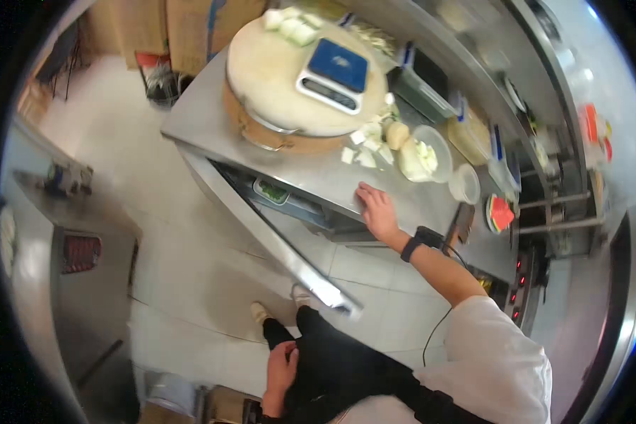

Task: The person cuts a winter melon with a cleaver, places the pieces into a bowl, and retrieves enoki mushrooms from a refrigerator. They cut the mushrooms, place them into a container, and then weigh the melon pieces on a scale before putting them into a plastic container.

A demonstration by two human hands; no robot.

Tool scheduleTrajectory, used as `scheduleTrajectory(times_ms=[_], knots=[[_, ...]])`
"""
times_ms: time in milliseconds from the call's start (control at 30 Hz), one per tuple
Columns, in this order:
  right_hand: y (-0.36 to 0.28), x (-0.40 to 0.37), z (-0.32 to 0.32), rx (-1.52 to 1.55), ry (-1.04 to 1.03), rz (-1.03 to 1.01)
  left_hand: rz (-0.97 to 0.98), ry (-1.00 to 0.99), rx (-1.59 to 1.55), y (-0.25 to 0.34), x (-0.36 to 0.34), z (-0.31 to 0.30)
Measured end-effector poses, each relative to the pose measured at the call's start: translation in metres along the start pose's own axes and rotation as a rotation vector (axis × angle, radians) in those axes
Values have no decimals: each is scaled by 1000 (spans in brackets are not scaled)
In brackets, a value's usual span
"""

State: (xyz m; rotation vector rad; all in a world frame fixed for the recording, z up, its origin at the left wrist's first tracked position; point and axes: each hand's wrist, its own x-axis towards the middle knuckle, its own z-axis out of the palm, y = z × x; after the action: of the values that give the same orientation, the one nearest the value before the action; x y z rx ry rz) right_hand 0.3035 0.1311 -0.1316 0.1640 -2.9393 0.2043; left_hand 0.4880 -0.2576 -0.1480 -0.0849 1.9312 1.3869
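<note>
My right hand, with a dark watch on the wrist, rests on the front edge of the steel counter. Its fingers are stretched out and hold nothing. Nearby lie cut white vegetable pieces and a clear tub holding pale pieces. My left hand hangs low beside my black apron, fingers loosely bent, with no object visible in it. Below the counter, a long metal front panel stands swung out. Inside sits a small container of chopped greens.
A round chopping board carries a kitchen scale and pale vegetable chunks. Lidded tubs line the back. A plate with red watermelon stands on the right. A cable hangs down near my arm.
</note>
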Motion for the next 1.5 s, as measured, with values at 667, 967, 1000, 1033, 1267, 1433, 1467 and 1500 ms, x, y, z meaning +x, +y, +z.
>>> scheduleTrajectory(times_ms=[667, 967, 1000, 1033, 1267, 1433, 1467, 1500], knots=[[294, -142, -71, 1191, 869, 1723, 420, 32, 454, 247, 119, -54], [351, -164, -80, 885, 786, 1550, 382, -153, 329, 367, 181, -3], [332, -144, -105, 890, 758, 1482, 315, -140, 263, 372, 187, -3], [308, -119, -133, 897, 733, 1411, 364, -157, 285, 375, 195, -4], [140, 5, -218, 1306, 267, 930, 625, -587, 58, 445, 223, 20], [98, 35, -219, 1440, 88, 750, 496, -808, -200, 490, 217, 34], [93, 37, -219, 1442, 86, 760, 501, -887, -269, 490, 217, 37], [89, 40, -218, 1420, 90, 754, 493, -890, -270, 489, 218, 38]])
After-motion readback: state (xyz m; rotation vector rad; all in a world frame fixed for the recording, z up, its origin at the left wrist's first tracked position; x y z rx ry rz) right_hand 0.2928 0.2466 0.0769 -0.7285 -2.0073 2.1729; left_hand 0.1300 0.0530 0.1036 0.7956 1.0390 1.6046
